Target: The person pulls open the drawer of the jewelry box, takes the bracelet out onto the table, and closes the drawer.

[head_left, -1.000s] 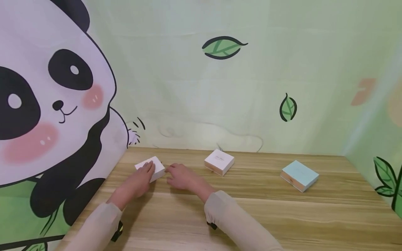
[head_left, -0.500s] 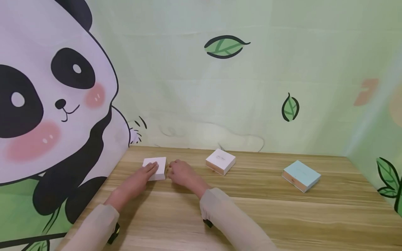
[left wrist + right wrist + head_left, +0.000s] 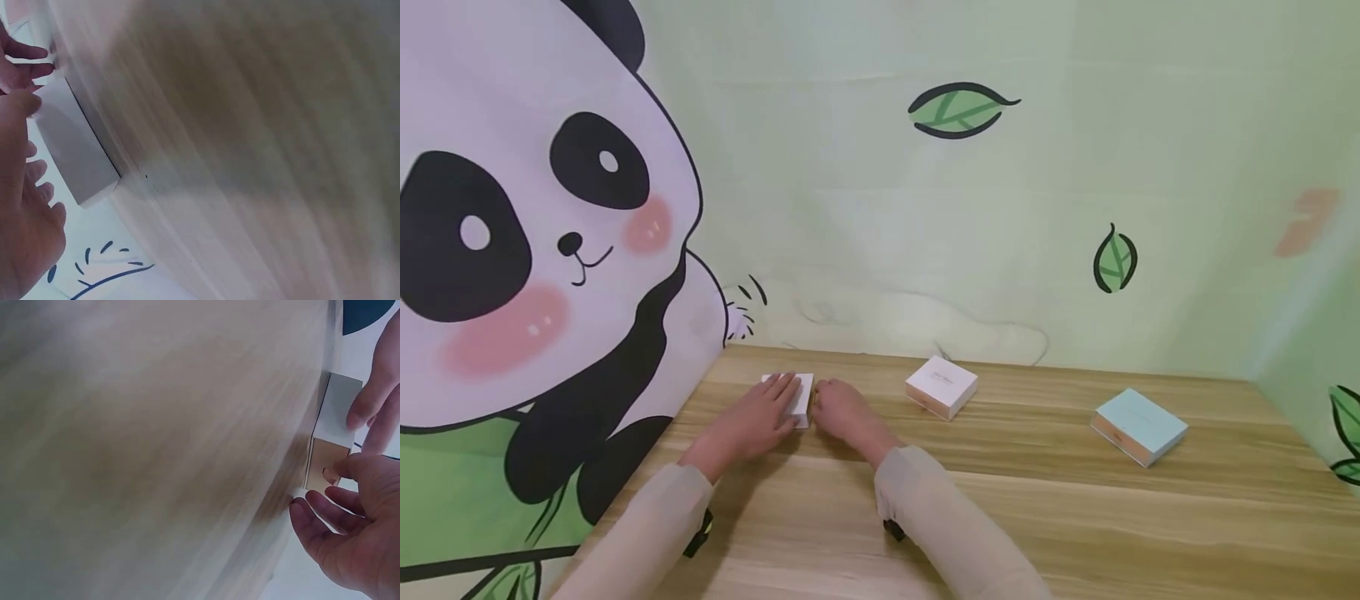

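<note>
Along the bottom of the frame, a left sleeve [image 3: 643,521] and a right sleeve [image 3: 936,504], both cream-coloured, reached forward over a wood-grained desk [image 3: 1015,533], with a black wrist fitting [image 3: 894,530] under the right cuff and part of another under the left. Beyond the cuffs, left of centre, two bare hands met at a small white box [image 3: 803,404] that sat flat on the desk. The left hand [image 3: 756,417] lay over it with its fingers extended across the top; its grip was not curled round the box, though the thumb touched the near side. The right hand [image 3: 847,415] stood at the box's right end, fingers bent and thumb against a tan end panel [image 3: 320,453], which the right wrist view showed with a small rounded tab or notch; whether its grip was pinching anything, I cannot tell.

Near the centre of the frame, a little right of the hands, a second white box [image 3: 942,385] rested at an angle, with faint lettering on its lid and a tan side. Well apart, toward the lower right, a pale blue box [image 3: 1140,421] was also turned at an angle, its tan side facing lower left.

Behind the desk rose a light green backdrop [image 3: 865,208], printed with a large panda [image 3: 497,225] filling the left and with green leaves at upper centre and right.
</note>
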Tool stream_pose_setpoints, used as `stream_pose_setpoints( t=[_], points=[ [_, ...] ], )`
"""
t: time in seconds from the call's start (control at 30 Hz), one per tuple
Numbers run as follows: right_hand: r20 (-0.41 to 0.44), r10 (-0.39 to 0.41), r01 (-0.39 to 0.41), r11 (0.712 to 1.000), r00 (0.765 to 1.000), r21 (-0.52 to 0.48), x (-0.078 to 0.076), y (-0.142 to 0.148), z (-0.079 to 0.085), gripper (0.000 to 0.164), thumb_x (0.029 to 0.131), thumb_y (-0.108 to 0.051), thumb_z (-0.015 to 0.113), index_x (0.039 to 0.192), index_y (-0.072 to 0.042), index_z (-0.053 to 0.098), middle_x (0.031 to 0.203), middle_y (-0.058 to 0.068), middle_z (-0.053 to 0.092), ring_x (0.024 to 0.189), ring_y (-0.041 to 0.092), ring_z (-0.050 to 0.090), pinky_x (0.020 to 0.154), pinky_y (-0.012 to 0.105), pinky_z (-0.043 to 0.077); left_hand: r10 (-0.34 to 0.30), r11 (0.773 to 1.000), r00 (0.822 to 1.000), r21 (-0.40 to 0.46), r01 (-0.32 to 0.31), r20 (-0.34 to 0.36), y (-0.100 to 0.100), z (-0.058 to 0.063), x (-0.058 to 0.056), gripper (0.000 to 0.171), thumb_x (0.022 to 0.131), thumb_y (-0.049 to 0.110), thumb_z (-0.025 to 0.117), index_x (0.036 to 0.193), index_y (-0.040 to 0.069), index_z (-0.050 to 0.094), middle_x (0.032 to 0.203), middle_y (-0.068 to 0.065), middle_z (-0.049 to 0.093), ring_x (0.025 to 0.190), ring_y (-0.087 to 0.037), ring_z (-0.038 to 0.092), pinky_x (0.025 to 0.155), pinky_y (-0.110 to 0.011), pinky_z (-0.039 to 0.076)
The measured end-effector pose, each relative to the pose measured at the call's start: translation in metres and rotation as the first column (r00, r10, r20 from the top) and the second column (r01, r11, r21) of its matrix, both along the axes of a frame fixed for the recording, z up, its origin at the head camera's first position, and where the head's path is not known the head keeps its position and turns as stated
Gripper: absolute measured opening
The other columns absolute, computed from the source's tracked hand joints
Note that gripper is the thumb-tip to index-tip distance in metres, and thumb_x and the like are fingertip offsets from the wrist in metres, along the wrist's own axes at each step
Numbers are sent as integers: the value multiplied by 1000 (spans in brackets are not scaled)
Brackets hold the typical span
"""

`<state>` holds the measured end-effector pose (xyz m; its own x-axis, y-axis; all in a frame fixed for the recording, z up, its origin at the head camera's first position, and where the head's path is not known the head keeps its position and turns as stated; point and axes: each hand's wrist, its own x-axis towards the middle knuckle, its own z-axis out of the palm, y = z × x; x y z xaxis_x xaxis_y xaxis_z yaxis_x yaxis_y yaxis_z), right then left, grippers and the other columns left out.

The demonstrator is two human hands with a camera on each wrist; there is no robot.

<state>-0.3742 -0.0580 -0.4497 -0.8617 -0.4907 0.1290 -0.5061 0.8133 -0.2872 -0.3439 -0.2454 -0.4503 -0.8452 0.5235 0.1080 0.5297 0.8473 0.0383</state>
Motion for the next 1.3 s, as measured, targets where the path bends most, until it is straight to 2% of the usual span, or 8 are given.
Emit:
stream_pose_setpoints(
  t=[0.13,0.37,0.67,0.8,1.0,1.13,1.3],
  points=[
    [-13,-15,15,1000,1000,2,-5,0,4,26,99,-17,59,117,1,68,107,14,70,101,24,68,90,34,56,-25,999,999,-47,26,20,1,-4,-9,69,108,40,43,156,-7,30,162,-27,28,149,-48,23,121,-59,22],
    [-11,-19,19,1000,1000,7,-8,-4,10,18,102,-16,58,98,-4,71,94,9,72,89,21,67,83,33,57,-33,999,998,-33,35,54,-6,-13,-12,72,109,46,40,159,-3,25,166,-22,22,152,-46,19,122,-58,20],
    [-25,-53,53,999,998,-1,-12,-11,7,18,102,-16,59,99,-8,75,98,8,75,94,22,71,84,36,58,-41,999,997,5,41,68,-12,-18,-16,73,108,46,41,159,-3,24,166,-22,20,153,-43,17,123,-57,19],
    [-8,-84,84,996,996,-16,-12,-12,6,20,102,-16,58,96,-9,76,95,7,76,86,21,70,76,36,59,-48,999,994,19,46,95,-12,-17,-15,72,109,42,42,159,-5,22,166,-24,18,153,-45,16,123,-59,18],
    [33,-147,147,989,989,-14,-10,-14,2,25,103,-18,56,88,-9,73,89,8,73,74,21,65,68,35,58,-75,997,995,38,72,62,-9,-20,-8,64,108,29,45,155,-11,27,162,-30,23,149,-50,21,119,-64,21],
    [60,-188,190,982,980,-21,-11,-15,-3,23,99,-15,58,80,-8,69,85,9,72,71,20,64,64,34,58,-60,997,995,42,57,74,-8,-19,-6,65,108,29,45,155,-12,25,163,-30,22,150,-50,19,120,-63,19],
    [81,-248,250,968,965,-20,-16,-7,1,20,95,-11,60,75,-8,65,81,8,69,65,19,61,56,32,55,-46,998,997,42,43,62,-7,-17,-8,65,109,28,43,155,-12,23,164,-29,20,151,-49,18,121,-62,18]
  ],
)
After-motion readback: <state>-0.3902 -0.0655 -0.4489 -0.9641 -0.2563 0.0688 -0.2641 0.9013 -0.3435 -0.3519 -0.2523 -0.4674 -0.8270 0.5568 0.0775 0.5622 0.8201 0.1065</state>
